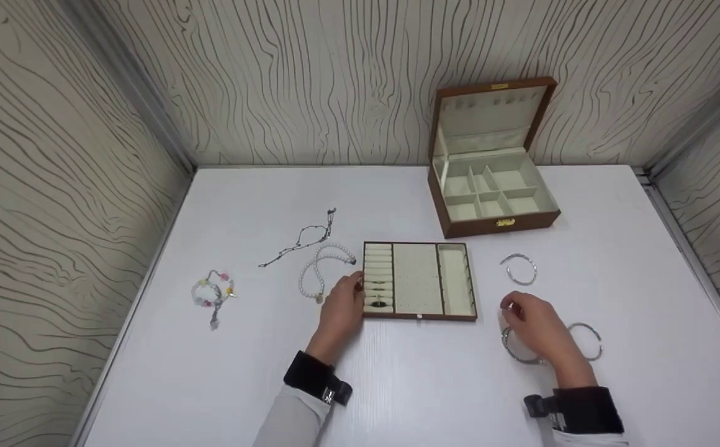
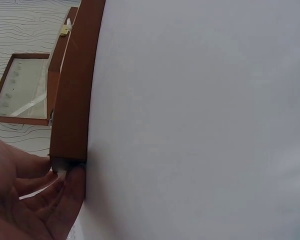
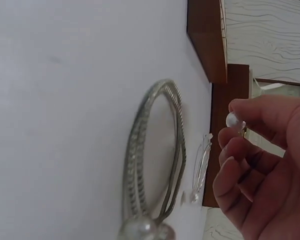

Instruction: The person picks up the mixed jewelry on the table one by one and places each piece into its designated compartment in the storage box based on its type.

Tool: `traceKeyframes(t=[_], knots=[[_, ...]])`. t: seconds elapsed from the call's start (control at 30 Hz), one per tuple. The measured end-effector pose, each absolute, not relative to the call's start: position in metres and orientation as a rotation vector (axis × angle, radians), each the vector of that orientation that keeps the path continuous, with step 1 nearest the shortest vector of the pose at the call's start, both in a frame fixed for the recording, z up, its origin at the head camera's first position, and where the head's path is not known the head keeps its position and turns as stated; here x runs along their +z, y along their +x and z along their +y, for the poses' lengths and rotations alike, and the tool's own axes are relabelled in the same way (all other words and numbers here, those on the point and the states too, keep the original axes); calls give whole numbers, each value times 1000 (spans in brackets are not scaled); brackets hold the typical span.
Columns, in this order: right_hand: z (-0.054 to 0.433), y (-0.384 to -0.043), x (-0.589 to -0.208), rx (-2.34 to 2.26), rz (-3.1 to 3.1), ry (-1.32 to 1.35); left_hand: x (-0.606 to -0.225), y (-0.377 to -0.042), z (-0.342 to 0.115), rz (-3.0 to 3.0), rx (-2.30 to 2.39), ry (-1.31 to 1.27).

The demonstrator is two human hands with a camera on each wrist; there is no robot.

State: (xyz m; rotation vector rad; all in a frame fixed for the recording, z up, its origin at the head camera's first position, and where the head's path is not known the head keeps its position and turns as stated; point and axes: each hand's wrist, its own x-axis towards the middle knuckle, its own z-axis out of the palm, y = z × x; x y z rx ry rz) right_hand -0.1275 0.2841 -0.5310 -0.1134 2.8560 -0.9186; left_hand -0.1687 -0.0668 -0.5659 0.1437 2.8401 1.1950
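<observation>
My right hand (image 1: 537, 323) pinches a small piece of jewellery with a white pearl (image 3: 233, 121) between thumb and fingertips, above the table right of the jewelry tray (image 1: 419, 279). Whether it is an earring or a ring I cannot tell. At the tray's left end, my left hand (image 1: 341, 307) grips the brown side (image 2: 72, 100) with thumb and fingers. The tray has ring rolls on its left, a beige pin-holed panel in the middle and a long compartment on its right. Several rings, including a dark-topped ring (image 1: 378, 304), sit in the lower rolls.
An open brown jewelry box (image 1: 501, 228) with divided compartments stands behind. Bangles lie near my right hand: one bracelet (image 1: 522, 269) beyond it, a coiled bangle (image 1: 515, 354) and a thin bangle (image 1: 594, 338) beside it. Leftward lie a pearl necklace (image 1: 304, 276), dark chain (image 1: 298, 246) and beaded bracelet (image 1: 203, 292).
</observation>
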Motion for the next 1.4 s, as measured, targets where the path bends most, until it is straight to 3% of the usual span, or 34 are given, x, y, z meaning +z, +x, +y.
traceKeyframes(t=[0.4, 0.7, 1.4], knots=[[238, -134, -527, -1209, 2886, -249, -567, -170, -66, 2850, 1218, 140], [207, -139, -536, -1527, 2708, -188, -568, -170, -67, 2852, 1208, 127], [145, -153, -556, -1442, 2763, -258, -567, -170, -66, 2868, 1168, 107]])
